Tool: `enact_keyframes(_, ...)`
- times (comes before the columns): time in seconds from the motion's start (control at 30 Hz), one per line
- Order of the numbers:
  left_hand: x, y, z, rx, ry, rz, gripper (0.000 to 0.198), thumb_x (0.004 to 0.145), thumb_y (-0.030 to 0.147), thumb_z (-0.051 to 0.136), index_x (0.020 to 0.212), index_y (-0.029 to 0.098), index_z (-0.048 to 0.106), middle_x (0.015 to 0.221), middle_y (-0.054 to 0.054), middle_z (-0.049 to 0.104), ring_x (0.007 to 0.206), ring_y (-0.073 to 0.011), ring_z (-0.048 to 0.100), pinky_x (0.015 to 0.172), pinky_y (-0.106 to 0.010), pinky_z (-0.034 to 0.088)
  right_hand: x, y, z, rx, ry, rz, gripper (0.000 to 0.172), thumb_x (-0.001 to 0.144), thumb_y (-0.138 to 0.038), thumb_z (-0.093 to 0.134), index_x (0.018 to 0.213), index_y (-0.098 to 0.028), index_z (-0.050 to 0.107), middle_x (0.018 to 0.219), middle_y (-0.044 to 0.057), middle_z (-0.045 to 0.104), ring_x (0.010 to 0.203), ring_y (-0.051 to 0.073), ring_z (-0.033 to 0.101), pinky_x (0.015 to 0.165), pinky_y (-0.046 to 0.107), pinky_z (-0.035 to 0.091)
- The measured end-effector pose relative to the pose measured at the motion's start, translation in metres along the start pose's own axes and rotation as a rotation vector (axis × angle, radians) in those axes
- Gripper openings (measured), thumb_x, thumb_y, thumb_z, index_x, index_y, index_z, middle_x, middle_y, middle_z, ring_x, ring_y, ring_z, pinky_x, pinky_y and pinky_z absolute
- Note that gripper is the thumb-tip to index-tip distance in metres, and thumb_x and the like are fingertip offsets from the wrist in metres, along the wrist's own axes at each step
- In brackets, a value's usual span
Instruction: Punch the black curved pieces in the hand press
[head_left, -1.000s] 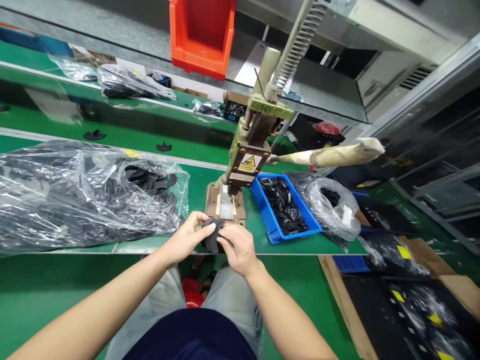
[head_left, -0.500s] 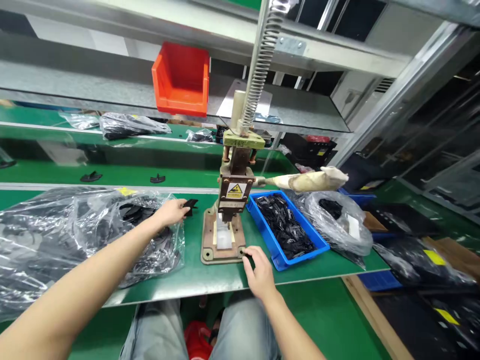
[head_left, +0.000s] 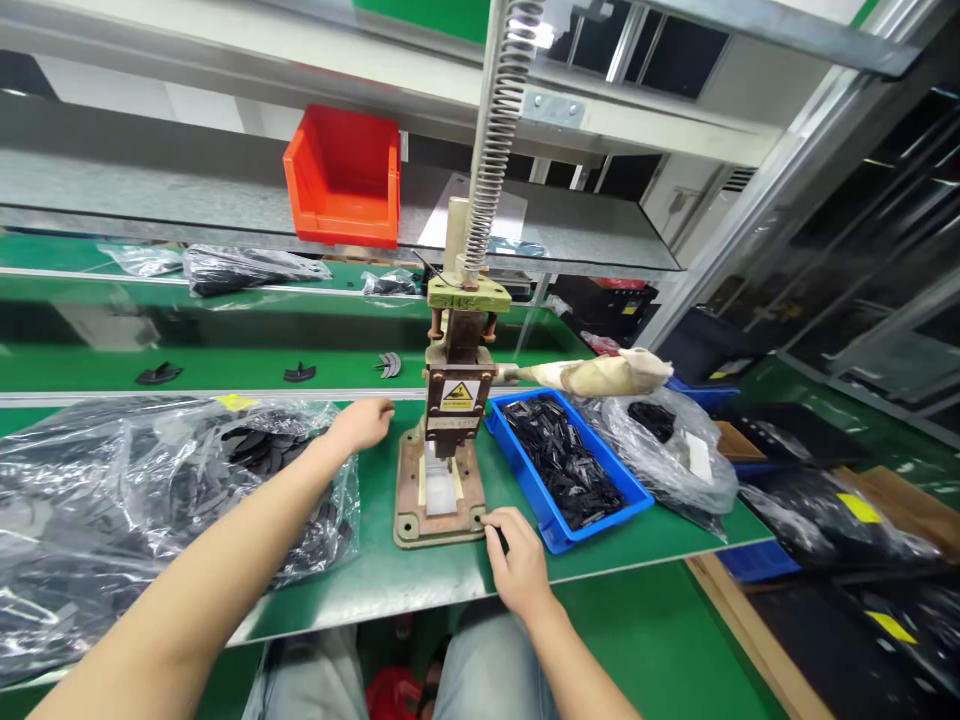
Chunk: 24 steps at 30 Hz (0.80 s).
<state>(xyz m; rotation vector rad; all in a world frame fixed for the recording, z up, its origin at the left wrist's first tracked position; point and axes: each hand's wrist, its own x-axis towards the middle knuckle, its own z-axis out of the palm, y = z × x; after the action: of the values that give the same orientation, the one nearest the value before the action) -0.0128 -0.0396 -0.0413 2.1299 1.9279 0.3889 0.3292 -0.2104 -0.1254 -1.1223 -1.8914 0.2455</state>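
Observation:
My left hand (head_left: 365,424) is over the green bench, left of a hand press (head_left: 457,400); its fingers are curled in with nothing visible in them. Beyond it, a curved black plastic part (head_left: 388,365) lies on the green strip behind the bench. My right hand (head_left: 517,562) rests at the front right corner of the press base (head_left: 439,528). Its thumb and forefinger are bent towards each other, with something small and dark by the tips that I cannot make out. A whitish translucent block (head_left: 441,492) sits on the base under the press head.
A blue tray (head_left: 555,530) of black pieces stands right of the press, below its wrapped lever (head_left: 600,375). A large clear bag (head_left: 172,500) of black parts covers the left side. Two more black parts (head_left: 159,374) lie on the strip. An orange bin (head_left: 345,215) hangs above.
My left hand has let go of the black part and moved slightly up. The part now lies on the strip behind. My right hand stays at the press base; the view has shifted slightly.

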Motion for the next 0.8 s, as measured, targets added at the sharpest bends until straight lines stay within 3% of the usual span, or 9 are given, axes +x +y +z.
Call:
enact_keyframes(0.1, -0.056, 0.002, 0.021, -0.06, 0.004, 0.116, 0.039, 0.107, 0.032, 0.045, 0.122, 0.017, 0.077, 0.129, -0.016, 0.08, 0.121, -0.0301, 0.073, 0.107, -0.043, 0.055, 0.003, -0.002, -0.001, 0.031, -0.003, -0.017, 0.019, 0.105, -0.023, 0.053, 0.105, -0.024, 0.072, 0.098, 0.009, 0.075, 0.093, 0.024, 0.073, 0.082, 0.042, 0.064)
enact_keyframes(0.23, -0.129, 0.008, 0.06, -0.123, 0.104, 0.297, 0.034, 0.107, 0.034, 0.048, 0.119, 0.02, 0.077, 0.125, -0.013, 0.079, 0.125, -0.0308, 0.071, 0.114, -0.049, 0.053, 0.008, -0.012, -0.008, 0.072, -0.013, -0.039, 0.022, 0.106, -0.024, 0.051, 0.102, -0.023, 0.073, 0.095, 0.008, 0.076, 0.09, 0.023, 0.074, 0.08, 0.04, 0.064)
enact_keyframes(0.37, -0.179, 0.006, 0.099, -0.155, 0.243, 0.273, 0.037, 0.109, 0.043, 0.048, 0.129, 0.022, 0.071, 0.14, -0.015, 0.073, 0.142, -0.0347, 0.062, 0.12, -0.055, 0.05, 0.015, -0.027, -0.027, 0.073, -0.046, -0.058, 0.018, 0.105, -0.025, 0.055, 0.104, -0.023, 0.073, 0.097, 0.007, 0.077, 0.094, 0.02, 0.074, 0.085, 0.037, 0.064)
enact_keyframes(0.5, -0.194, -0.002, 0.119, -0.167, 0.284, 0.306, 0.034, 0.107, 0.043, 0.05, 0.126, 0.022, 0.069, 0.138, -0.016, 0.073, 0.144, -0.037, 0.06, 0.121, -0.058, 0.048, 0.039, -0.013, -0.064, -0.034, -0.048, 0.009, 0.016, 0.103, -0.029, 0.06, 0.108, -0.022, 0.073, 0.105, 0.008, 0.077, 0.102, 0.021, 0.073, 0.095, 0.041, 0.063)
enact_keyframes(0.67, -0.192, -0.003, 0.12, -0.154, 0.294, 0.325, 0.032, 0.107, 0.044, 0.048, 0.124, 0.024, 0.067, 0.133, -0.015, 0.075, 0.138, -0.0371, 0.064, 0.118, -0.056, 0.05, 0.078, 0.045, -0.116, -0.289, -0.078, 0.248, 0.023, 0.097, -0.026, 0.069, 0.119, -0.019, 0.072, 0.115, 0.011, 0.075, 0.107, 0.023, 0.07, 0.104, 0.048, 0.058)
enact_keyframes(0.8, -0.192, -0.003, 0.118, -0.138, 0.296, 0.319, 0.033, 0.106, 0.044, 0.047, 0.124, 0.024, 0.067, 0.131, -0.015, 0.076, 0.135, -0.037, 0.066, 0.116, -0.056, 0.052, 0.098, 0.082, -0.127, -0.414, -0.24, 0.385, 0.036, 0.093, -0.027, 0.079, 0.126, -0.016, 0.07, 0.119, 0.011, 0.076, 0.113, 0.025, 0.071, 0.108, 0.051, 0.058)
